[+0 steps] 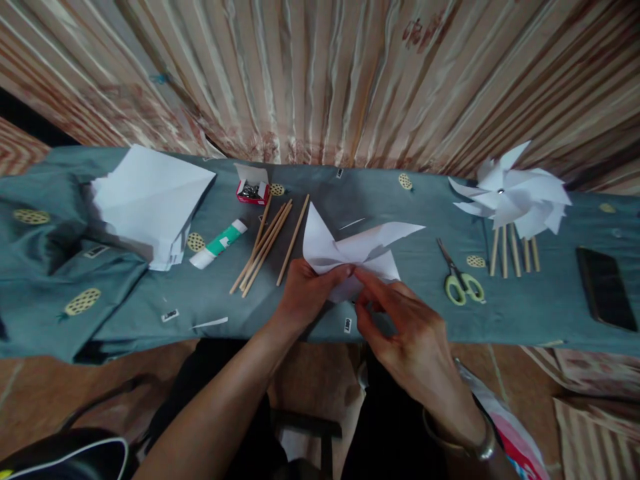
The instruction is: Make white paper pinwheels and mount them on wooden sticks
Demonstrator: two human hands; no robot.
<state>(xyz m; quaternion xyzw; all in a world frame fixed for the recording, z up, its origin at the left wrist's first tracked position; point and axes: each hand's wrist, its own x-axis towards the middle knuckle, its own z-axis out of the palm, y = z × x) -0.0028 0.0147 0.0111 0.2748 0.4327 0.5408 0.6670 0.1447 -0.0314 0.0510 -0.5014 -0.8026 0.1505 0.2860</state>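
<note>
A white paper pinwheel [360,245] with several folded blades is held over the near side of the table. My left hand [307,290] grips it from the left, thumb pressed near its centre. My right hand [400,313] is closed at its lower right edge, with the index finger touching the paper beside the left thumb. Whether a small pin sits between the right fingers is too small to tell. Left of the paper lie several wooden sticks [267,247]. Behind them stands an open little red box [253,191] of metal pins.
A stack of white paper [150,193] and a glue stick [219,244] lie at left. Scissors [460,280] with green handles rest at right. Finished pinwheels [525,193] on sticks lie beyond them, and a black phone [607,287] is at the right end. Paper scraps [213,323] are scattered about.
</note>
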